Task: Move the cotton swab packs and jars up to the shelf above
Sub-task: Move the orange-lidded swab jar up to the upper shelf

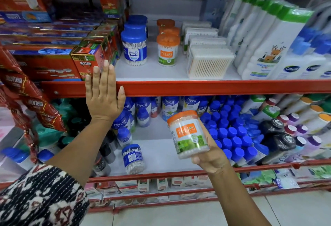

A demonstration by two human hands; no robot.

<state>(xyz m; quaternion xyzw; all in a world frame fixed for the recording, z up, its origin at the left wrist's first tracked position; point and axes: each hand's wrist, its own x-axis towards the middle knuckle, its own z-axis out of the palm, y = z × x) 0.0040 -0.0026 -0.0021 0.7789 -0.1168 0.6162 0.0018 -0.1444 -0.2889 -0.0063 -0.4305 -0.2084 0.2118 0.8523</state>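
My right hand [210,155] grips an orange-lidded Tulips swab jar [187,133], tilted, in front of the lower shelf. My left hand [103,91] is flat and open against the red front edge of the upper shelf [197,86]. On the upper shelf stand a row of blue-lidded swab jars [134,48], a row of orange-lidded Tulips jars [168,50] and a row of clear rectangular swab packs [208,62]. One blue-lidded swab jar [133,158] remains standing on the lower shelf [161,152].
Red Mortein boxes [89,59] sit left of the jars on the upper shelf, white lotion bottles [265,50] to the right. The lower shelf holds Nycil bottles [141,109] at the back and many blue-capped bottles [232,136] at the right. Red packets [35,105] hang at the left.
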